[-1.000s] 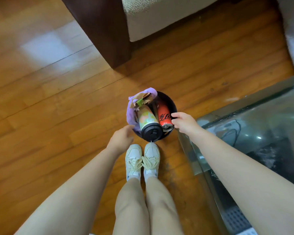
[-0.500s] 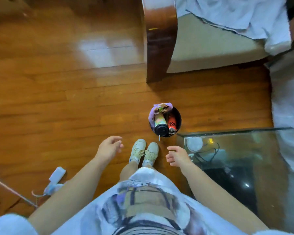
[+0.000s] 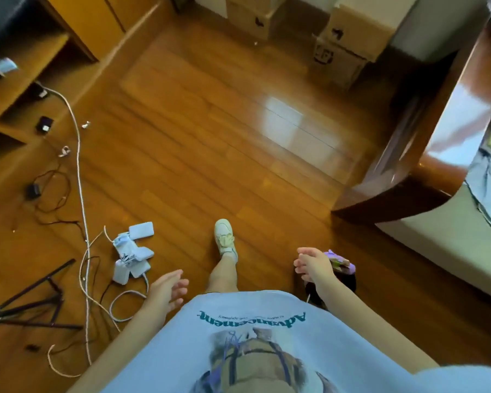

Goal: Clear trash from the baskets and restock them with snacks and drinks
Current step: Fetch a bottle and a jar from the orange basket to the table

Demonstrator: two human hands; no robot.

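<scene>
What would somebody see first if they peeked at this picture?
Probably the two open, empty hands, the left hand and the right hand, spread low over the shiny wooden floor. Next, the messy tangle of cables and white chargers on the left. A dark bin with something purple on top peeks out behind the right hand, and cardboard boxes sit at the far end.

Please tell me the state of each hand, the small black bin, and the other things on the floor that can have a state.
left hand: open, empty, fingers spread.
right hand: open, empty, above the bin.
black bin: upright on the floor, holds purple trash, mostly hidden by the right arm.
white chargers: heaped on the floor, cables attached.
white cable: loose, trailing across the floor.
black tripod: lying flat on the floor.
cardboard boxes: stacked, closed.
</scene>
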